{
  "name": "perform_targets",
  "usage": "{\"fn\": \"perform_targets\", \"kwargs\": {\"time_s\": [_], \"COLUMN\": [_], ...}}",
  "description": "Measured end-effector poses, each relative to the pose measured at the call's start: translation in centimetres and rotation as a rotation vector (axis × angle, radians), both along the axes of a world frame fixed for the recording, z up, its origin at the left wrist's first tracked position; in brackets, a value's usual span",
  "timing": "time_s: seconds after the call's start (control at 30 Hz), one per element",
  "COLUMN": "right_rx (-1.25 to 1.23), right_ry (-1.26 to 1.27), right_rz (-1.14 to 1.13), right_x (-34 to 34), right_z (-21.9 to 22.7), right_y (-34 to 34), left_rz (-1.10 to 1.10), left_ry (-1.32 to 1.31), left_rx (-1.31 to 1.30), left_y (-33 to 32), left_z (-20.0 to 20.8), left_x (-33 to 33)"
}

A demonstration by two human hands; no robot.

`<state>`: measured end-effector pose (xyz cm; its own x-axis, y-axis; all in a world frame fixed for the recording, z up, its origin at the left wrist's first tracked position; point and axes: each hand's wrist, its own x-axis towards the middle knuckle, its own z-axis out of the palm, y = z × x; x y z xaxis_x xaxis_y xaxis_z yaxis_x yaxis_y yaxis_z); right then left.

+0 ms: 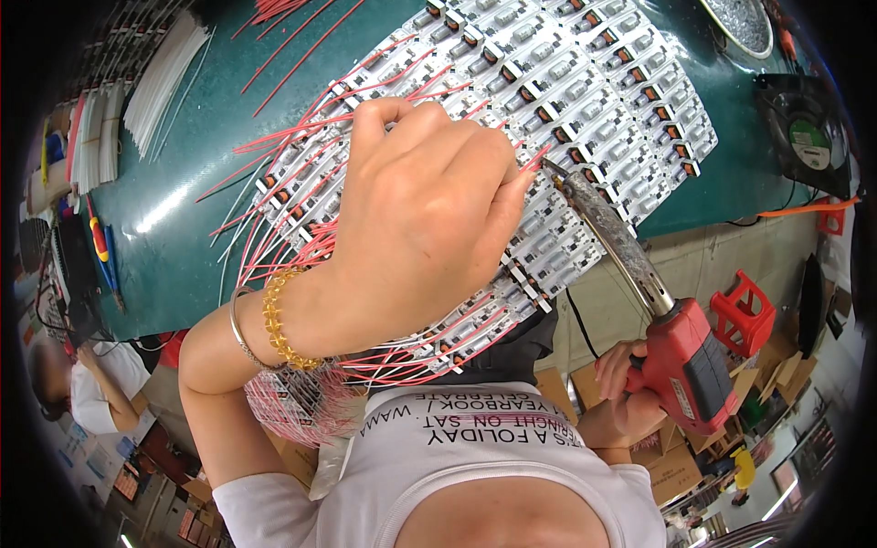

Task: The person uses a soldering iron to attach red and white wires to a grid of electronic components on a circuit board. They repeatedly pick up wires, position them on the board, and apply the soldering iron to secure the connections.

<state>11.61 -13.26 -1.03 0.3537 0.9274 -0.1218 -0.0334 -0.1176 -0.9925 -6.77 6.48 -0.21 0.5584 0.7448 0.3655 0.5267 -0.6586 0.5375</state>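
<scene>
My left hand [425, 205], with two bracelets on its wrist, is over a panel of small white circuit boards [585, 87]. Its thumb and forefinger are pinched around a thin red wire [536, 159], whose end reaches a board. My right hand [630, 388] is wrapped round the handle of a red and black soldering gun [690, 365]. The gun's long metal barrel slants up and left, so its tip is beside the pinched wire. Along the panel's left side, many red and white wires [297, 173] stick out. My left hand covers part of the boards.
The panel lies on a green tabletop [174, 265]. Bundled white wires [164, 82] and a red-yellow screwdriver [97, 236] lie on the left. At the right are a metal bowl [726, 35], a black fan [804, 110] and a red stool [744, 312]. A co-worker [96, 393] sits at far left.
</scene>
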Motion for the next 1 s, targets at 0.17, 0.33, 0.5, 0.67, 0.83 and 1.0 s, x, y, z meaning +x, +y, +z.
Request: {"fn": "perform_targets", "kwargs": {"time_s": [0.17, 0.33, 0.5, 0.67, 0.83, 1.0], "right_rx": [0.116, 0.044, 0.005, 0.011, 0.034, 0.045], "right_ry": [-0.316, -0.111, -0.058, -0.007, 0.056, 0.078], "right_rz": [0.136, 0.068, 0.013, 0.004, -0.011, 0.003], "right_x": [2.1, 1.4, 0.2, 0.3, 0.4, 0.9], "right_z": [-1.5, -0.4, 0.3, 0.3, 0.4, -0.2], "right_y": [-1.9, -1.4, -0.3, -0.4, -0.7, -1.2], "left_rz": [-0.003, -0.002, 0.002, -0.003, 0.024, -0.014], "left_ry": [-0.003, 0.000, 0.000, -0.006, -0.052, -0.019], "left_rx": [0.001, 0.002, 0.018, 0.032, 0.057, 0.011], "left_y": [0.0, 0.0, 0.0, 0.0, -0.1, -0.8], "left_z": [-0.1, 0.1, 0.0, -0.2, 0.2, 0.0], "left_x": [-0.1, 0.0, 0.0, 0.1, 0.2, 0.8]}}
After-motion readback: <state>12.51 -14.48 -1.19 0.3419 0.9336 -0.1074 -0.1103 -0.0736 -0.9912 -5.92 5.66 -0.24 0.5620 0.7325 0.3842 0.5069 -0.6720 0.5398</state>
